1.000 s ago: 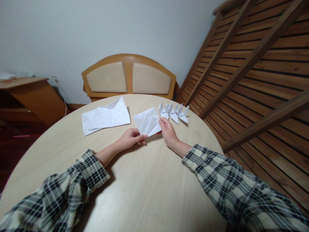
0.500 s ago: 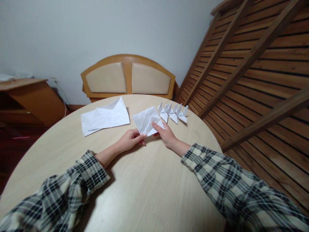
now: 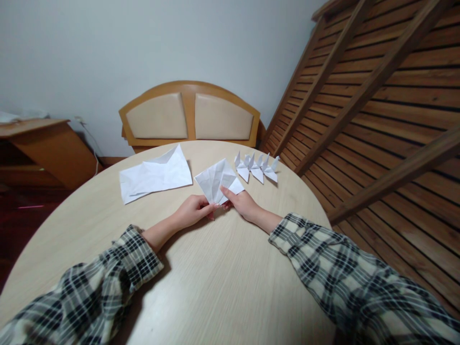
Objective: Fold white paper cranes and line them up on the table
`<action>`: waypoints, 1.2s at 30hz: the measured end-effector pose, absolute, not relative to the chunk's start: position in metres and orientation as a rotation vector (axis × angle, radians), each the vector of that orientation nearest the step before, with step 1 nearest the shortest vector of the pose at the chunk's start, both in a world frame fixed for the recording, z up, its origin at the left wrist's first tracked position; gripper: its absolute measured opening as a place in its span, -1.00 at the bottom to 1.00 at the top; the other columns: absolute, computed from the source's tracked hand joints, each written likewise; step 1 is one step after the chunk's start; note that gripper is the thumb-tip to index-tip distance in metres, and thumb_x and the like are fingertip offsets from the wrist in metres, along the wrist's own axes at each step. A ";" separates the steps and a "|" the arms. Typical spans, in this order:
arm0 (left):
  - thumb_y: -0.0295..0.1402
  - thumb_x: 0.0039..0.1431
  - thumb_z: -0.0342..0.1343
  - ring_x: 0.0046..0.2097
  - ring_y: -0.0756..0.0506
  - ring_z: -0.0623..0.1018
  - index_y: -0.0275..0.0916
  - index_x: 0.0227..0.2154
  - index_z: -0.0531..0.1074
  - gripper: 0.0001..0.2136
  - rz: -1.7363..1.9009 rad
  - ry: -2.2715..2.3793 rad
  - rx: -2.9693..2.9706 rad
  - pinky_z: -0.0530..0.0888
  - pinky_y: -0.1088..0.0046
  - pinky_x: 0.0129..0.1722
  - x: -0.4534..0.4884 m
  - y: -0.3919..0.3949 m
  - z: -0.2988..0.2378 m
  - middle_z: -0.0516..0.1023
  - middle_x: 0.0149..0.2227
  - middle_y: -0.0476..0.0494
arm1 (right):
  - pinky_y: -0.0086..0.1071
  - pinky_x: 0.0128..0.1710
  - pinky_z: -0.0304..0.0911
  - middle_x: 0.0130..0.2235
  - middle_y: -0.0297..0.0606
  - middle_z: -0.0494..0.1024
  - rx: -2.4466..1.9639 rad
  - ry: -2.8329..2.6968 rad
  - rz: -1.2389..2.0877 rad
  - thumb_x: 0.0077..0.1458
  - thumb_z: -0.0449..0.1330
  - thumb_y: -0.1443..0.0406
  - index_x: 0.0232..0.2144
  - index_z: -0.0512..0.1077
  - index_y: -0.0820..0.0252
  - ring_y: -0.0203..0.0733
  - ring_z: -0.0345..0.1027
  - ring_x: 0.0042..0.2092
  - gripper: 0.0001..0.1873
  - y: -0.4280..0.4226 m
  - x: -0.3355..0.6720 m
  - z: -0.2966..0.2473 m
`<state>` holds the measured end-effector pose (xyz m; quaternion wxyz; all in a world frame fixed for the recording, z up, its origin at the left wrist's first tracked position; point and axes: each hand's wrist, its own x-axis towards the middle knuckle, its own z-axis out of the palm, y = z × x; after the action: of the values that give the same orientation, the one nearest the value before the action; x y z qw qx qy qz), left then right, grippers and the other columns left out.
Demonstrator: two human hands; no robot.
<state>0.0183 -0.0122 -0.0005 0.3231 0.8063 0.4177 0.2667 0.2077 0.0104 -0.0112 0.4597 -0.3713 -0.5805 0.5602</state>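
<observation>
Between my hands is a folded white sheet of paper [image 3: 214,178], creased and held just above the table. My left hand [image 3: 194,210] pinches its near corner, with the thumb on top. My right hand [image 3: 244,203] is closed on its right side, thumb lying across the upper face and fingers underneath, mostly hidden. Three white paper cranes [image 3: 256,171] stand in a row beyond my right hand. To the left of the held paper lie loose white sheets [image 3: 158,173], partly folded and overlapping.
The round pale wooden table [image 3: 215,278] carries everything. Behind it stands a wooden headboard [image 3: 190,112] with two cream panels. A slatted wooden panel [image 3: 377,105] leans along the right side, and a brown desk [image 3: 46,148] is at the left.
The held paper has tilted and shifted slightly left and nearer. My right thumb has slid left and down over its face, toward the corner pinched by my left hand.
</observation>
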 end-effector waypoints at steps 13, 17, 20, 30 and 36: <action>-0.14 0.21 0.11 -0.46 -0.03 0.50 -0.30 -0.46 0.53 -0.68 0.726 0.950 2.036 0.36 0.52 -0.44 0.019 -0.014 -0.001 0.58 -0.49 -0.10 | -0.26 -0.16 0.40 -0.27 -0.25 0.61 -0.863 -1.469 1.294 0.11 0.24 0.01 -0.23 0.48 0.13 -0.16 0.47 -0.23 -0.66 0.015 0.208 -0.017; -0.11 0.15 0.19 -0.47 -0.02 0.49 -0.32 -0.41 0.50 -0.69 0.745 0.907 1.934 0.37 0.51 -0.45 0.019 -0.013 -0.003 0.55 -0.50 -0.09 | -0.18 0.06 0.34 -0.10 -0.22 0.61 -0.808 -1.443 1.277 0.10 0.26 0.05 -0.16 0.48 0.11 -0.13 0.48 -0.08 -0.67 0.014 0.207 -0.015; -0.04 0.17 0.13 -0.46 -0.03 0.50 -0.31 -0.48 0.48 -0.62 0.771 0.924 1.861 0.42 0.48 -0.41 0.018 -0.010 -0.003 0.54 -0.52 -0.11 | -0.15 0.05 0.34 -0.10 -0.20 0.61 -0.798 -1.484 1.307 0.12 0.24 0.05 -0.19 0.49 0.13 -0.12 0.49 -0.11 -0.68 0.013 0.208 -0.014; 0.10 0.25 -0.03 -0.54 0.00 0.41 -0.22 0.00 0.31 -0.51 1.337 1.000 1.355 0.38 0.50 -0.52 0.016 0.000 -0.006 0.37 -0.54 0.07 | -0.05 0.16 0.27 -0.02 -0.19 0.60 -0.808 -1.444 1.344 0.07 0.30 0.09 -0.18 0.49 0.10 -0.06 0.46 -0.01 -0.69 0.013 0.207 -0.013; -0.27 0.20 0.06 -0.42 0.00 0.44 -0.14 0.06 0.32 -0.64 1.435 0.995 1.167 0.44 0.53 -0.49 0.014 0.005 -0.004 0.37 -0.40 0.03 | -0.13 0.08 0.35 -0.02 -0.19 0.60 -0.849 -1.410 1.411 0.11 0.28 0.15 -0.13 0.49 0.12 -0.10 0.47 -0.04 -0.71 0.013 0.209 -0.013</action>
<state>0.0141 0.0054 -0.0043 0.4975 0.4818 0.4110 0.5928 0.2091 0.0134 -0.0128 0.4679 -0.3460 -0.5748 0.5752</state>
